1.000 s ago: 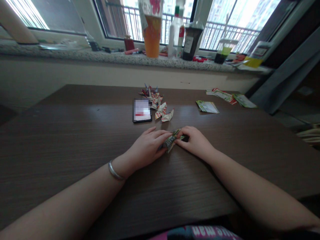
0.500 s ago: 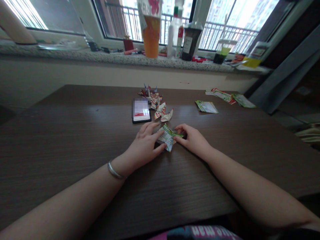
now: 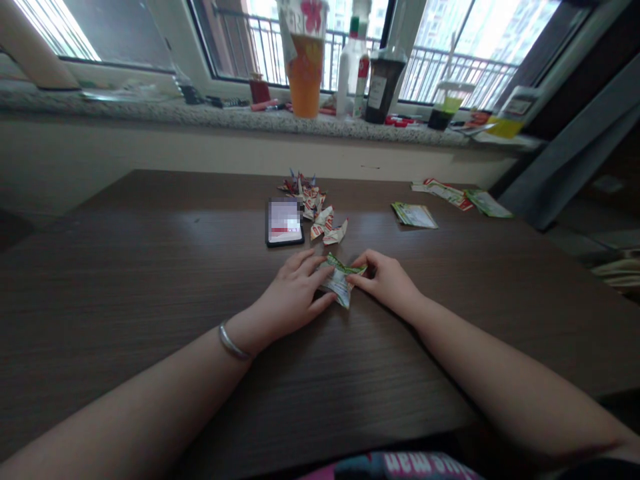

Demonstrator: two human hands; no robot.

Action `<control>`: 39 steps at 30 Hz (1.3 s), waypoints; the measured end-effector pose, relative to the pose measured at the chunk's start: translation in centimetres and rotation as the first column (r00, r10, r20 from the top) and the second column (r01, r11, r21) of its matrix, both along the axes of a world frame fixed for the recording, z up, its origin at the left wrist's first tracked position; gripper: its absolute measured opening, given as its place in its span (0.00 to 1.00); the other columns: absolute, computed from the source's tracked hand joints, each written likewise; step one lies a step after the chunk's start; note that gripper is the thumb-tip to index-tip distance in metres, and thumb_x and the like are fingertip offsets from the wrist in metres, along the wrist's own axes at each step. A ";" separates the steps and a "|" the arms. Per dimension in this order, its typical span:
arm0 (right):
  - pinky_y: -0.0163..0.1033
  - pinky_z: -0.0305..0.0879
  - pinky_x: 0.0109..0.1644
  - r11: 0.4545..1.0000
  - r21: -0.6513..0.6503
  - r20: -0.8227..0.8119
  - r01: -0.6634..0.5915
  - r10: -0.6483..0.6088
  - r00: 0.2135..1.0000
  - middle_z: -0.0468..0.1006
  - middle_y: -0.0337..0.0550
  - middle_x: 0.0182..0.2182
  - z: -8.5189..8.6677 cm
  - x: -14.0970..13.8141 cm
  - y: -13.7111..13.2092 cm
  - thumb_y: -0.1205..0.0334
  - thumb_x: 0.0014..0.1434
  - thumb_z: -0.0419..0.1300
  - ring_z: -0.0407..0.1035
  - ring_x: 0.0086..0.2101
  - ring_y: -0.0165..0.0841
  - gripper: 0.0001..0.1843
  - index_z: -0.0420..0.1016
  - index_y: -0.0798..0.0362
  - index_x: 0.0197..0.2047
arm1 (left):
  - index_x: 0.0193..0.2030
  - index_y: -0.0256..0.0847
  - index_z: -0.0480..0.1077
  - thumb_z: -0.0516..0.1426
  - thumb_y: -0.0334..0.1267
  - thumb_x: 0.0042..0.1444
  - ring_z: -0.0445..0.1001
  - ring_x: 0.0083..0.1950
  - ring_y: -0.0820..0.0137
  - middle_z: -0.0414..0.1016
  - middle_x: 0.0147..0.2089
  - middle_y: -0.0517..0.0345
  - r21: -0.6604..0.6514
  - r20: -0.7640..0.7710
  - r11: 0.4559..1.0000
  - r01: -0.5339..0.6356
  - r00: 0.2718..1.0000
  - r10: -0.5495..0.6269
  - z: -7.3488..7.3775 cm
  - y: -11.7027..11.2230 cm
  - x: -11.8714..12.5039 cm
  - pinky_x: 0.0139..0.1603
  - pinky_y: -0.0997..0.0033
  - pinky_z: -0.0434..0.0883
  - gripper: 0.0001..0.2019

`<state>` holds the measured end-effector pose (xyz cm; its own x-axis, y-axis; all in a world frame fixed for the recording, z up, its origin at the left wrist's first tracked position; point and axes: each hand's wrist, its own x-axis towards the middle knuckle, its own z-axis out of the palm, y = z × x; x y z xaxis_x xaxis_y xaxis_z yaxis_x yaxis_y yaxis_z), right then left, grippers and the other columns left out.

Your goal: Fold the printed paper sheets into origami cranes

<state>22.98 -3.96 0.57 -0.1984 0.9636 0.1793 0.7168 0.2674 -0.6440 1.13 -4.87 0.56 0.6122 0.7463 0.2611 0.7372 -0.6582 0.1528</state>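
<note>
Located the wrapper (image 3: pixel 341 285), creased and unevenly peaked, on or just above the bench (image 3: pixel 150 287), between left grip (image 3: pixel 303 285) and right grip (image 3: pixel 384 275). Found the left grip partly open, splayed with thumb apart, touching the wrapper's left side; could not tell how firmly. Found the right grip closed in a pinch on the wrapper's right edge. Noted the phone (image 3: pixel 285 227) beyond the left grip, folded pieces (image 3: pixel 321 223) just beside it, and packets (image 3: pixel 415 215) lying flat farther right.

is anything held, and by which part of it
A folded green-and-white wrapper, pinched at its right end by the right grip; the left grip touches its left side.
</note>
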 end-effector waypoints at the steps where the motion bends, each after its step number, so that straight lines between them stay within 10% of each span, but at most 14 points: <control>1: 0.34 0.60 0.31 1.000 0.000 0.000 0.000 0.000 1.000 0.75 0.37 0.26 0.0 0.0 0.0 0.55 0.52 0.65 0.67 0.26 0.29 0.10 0.72 0.51 0.34 | 0.62 0.38 0.63 0.52 0.50 0.62 0.53 0.68 0.54 0.64 0.63 0.47 0.005 0.003 1.000 -0.001 1.000 0.001 -0.1 0.0 0.0 0.68 0.48 0.54 0.25; 22: 0.33 0.62 0.29 0.999 -0.024 -0.193 -0.043 0.038 0.981 0.73 0.34 0.25 0.2 -0.3 -0.6 0.60 0.50 0.66 0.65 0.24 0.27 0.11 0.71 0.51 0.36 | 0.69 0.35 0.49 0.55 0.50 0.58 0.44 0.72 0.54 0.48 0.72 0.45 0.084 0.032 0.991 0.101 0.994 -0.104 0.4 -0.4 0.0 0.71 0.51 0.49 0.36; 39: 0.34 0.64 0.30 0.987 -0.046 -0.345 -0.152 0.127 0.930 0.68 0.30 0.23 0.7 -0.7 -1.3 0.63 0.50 0.65 0.64 0.23 0.26 0.14 0.68 0.50 0.41 | 0.68 0.35 0.50 0.62 0.53 0.50 0.56 0.68 0.56 0.63 0.64 0.42 0.055 0.050 0.988 0.146 0.988 -0.149 1.2 -0.7 0.3 0.71 0.49 0.47 0.44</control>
